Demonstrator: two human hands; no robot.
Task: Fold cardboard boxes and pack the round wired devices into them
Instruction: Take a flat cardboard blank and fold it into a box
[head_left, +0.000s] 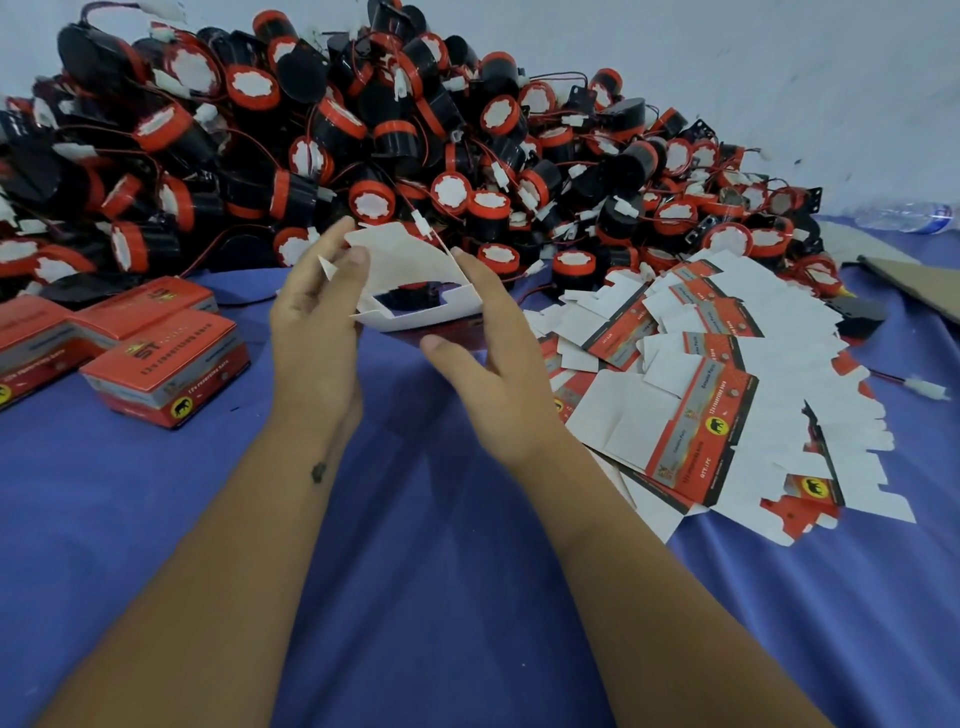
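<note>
A blue cloth (447, 597) covers the work surface. A clear plastic bottle (901, 215) lies at far right against the pale wall (779, 62). Brown cardboard sheets (919, 283) lie just below it.

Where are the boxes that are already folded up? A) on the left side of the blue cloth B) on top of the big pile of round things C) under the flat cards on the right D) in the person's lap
A: the closed red folded boxes sit on the blue cloth to the left of the left hand, apart from the pile of round devices.
</note>
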